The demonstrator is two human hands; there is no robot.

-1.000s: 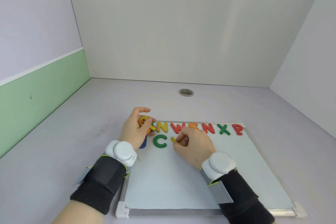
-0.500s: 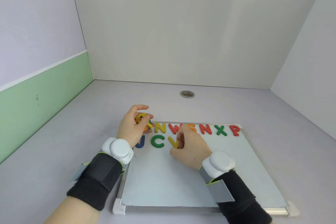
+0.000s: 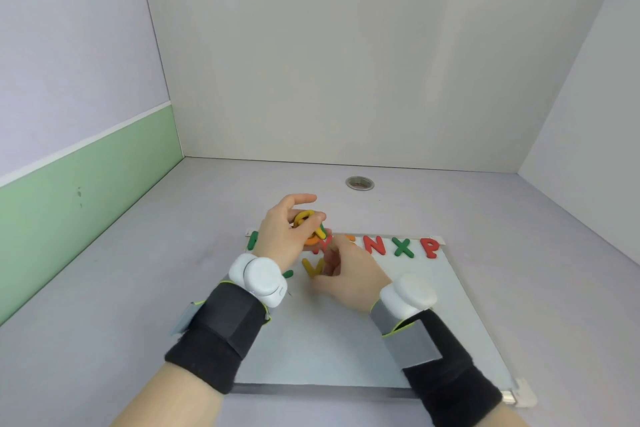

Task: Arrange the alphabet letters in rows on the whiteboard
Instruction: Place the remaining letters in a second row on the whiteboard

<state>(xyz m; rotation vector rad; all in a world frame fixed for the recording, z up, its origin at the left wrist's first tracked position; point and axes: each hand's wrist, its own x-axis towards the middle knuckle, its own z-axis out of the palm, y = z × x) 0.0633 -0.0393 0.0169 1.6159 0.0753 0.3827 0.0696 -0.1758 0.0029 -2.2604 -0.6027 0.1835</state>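
Change since earlier: our right hand (image 3: 349,276) has slid off the yellow V and now sits just right of it; our left hand (image 3: 284,239) has come in over the board's top-left corner, covering letters we could read before.

Head view, board: the white rectangular magnetic whiteboard (image 3: 346,340) lies flat on the pale lilac table (image 3: 104,288). Its top row shows a red plastic N (image 3: 375,245), green X (image 3: 403,247) and red P (image 3: 432,247); the letters further left are mostly hidden.

Head view, left hand: fingers curled tight round a clutch of spare plastic letters (image 3: 310,227), yellow, orange and green, held above the top row.

Head view, right hand: fingers bent, tips close beside the yellow plastic letter V (image 3: 313,268); blurred, so we cannot tell whether they touch or pinch anything.

Step in hand: we judge the second row is being filled, the V just placed beside a green letter (image 3: 287,274) peeping past our left wrist.

Next move: probably drawing one letter from the left hand's bunch and setting it right of the V, level with it.
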